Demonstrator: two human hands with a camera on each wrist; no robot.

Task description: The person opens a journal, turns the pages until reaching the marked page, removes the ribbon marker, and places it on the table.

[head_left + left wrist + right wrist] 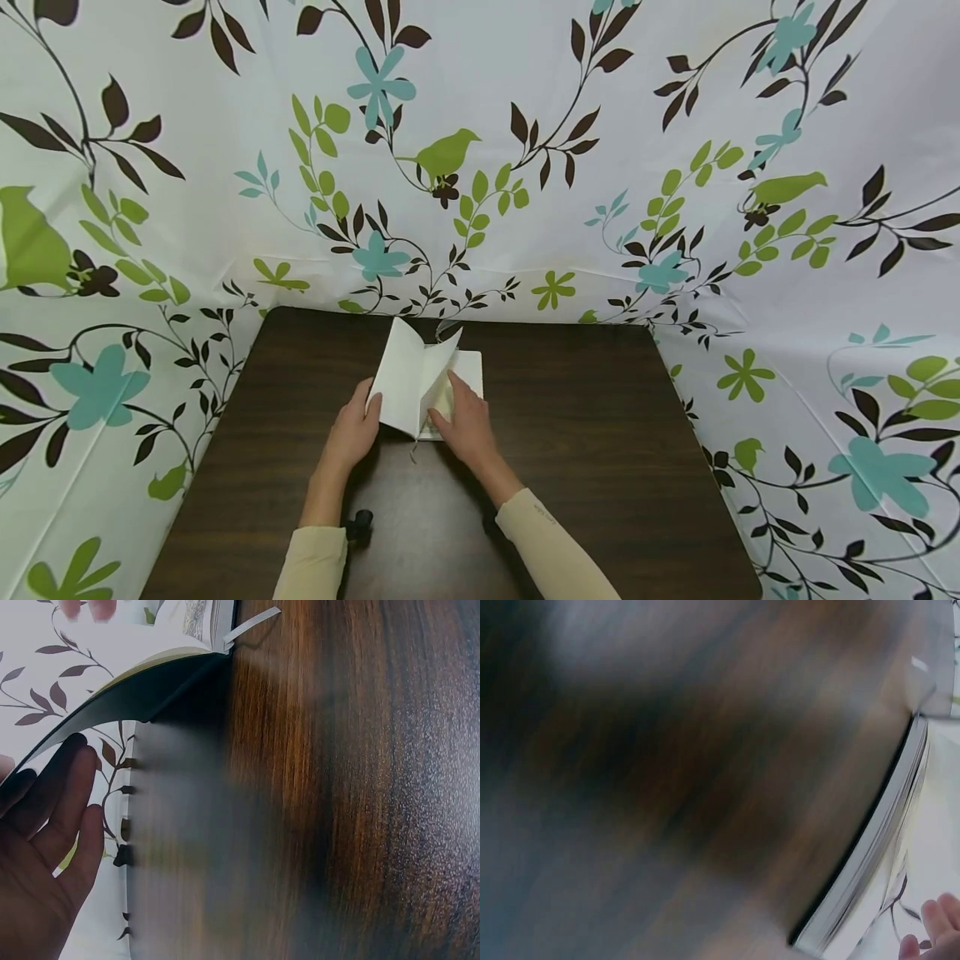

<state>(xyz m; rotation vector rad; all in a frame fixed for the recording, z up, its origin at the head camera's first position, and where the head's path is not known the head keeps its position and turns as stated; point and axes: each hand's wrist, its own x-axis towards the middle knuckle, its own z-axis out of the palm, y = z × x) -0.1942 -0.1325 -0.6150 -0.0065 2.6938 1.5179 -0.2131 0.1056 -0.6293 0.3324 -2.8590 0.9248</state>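
Note:
An open notebook point(400, 379) with white pages, a dark outer cover and a pale ribbon bookmark point(253, 625) is near the far side of the table. My left hand point(354, 423) grips its raised left side, thumb at the front and fingers point(79, 776) behind the cover. A leaf point(441, 360) stands up near the middle of the notebook. Along that leaf's free edge lies my right hand point(467, 421), thumb and forefinger spread apart. Only the right fingertips point(937, 919) show in the right wrist view, over the pages.
The notebook is on a dark wood-grain table point(585, 450). A small black object point(360, 527) shows beside the left wrist. Behind and at both sides hangs a white curtain point(487, 100) printed with leaves, birds and flowers.

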